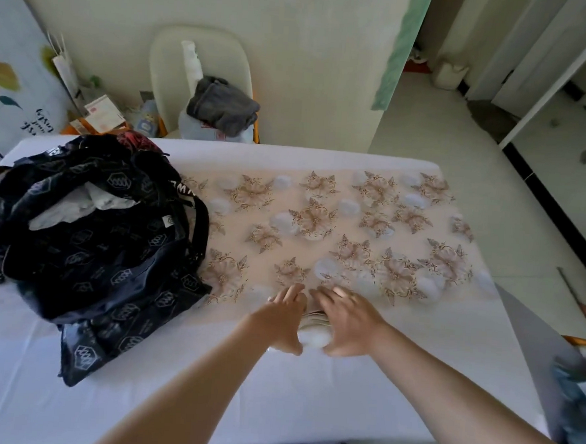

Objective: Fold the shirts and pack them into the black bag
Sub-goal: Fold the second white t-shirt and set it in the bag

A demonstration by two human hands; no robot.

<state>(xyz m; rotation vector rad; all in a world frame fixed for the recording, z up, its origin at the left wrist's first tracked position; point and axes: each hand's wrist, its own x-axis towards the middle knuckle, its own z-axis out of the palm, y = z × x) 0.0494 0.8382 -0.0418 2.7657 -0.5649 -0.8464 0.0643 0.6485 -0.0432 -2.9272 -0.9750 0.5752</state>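
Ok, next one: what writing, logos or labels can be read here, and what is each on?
"WE": white capitals on the black bag, rest folded out of sight.
Hexagon logos across the bag: their small lettering is unreadable.
Handwritten script on the wall panel: sideways, illegible.
Red-and-white card behind the table: print too small.
Floral shirt: no text.

Both arms were stretched straight out in front, bare along the forearms, angling in toward each other. The left hand (285, 319) and right hand (349, 319) sat just beside one another, nearly touching, palms down. Fingers were pretty much straight and pointing away, thumbs trailing back toward the body. The right fingertips looked a bit blurry.
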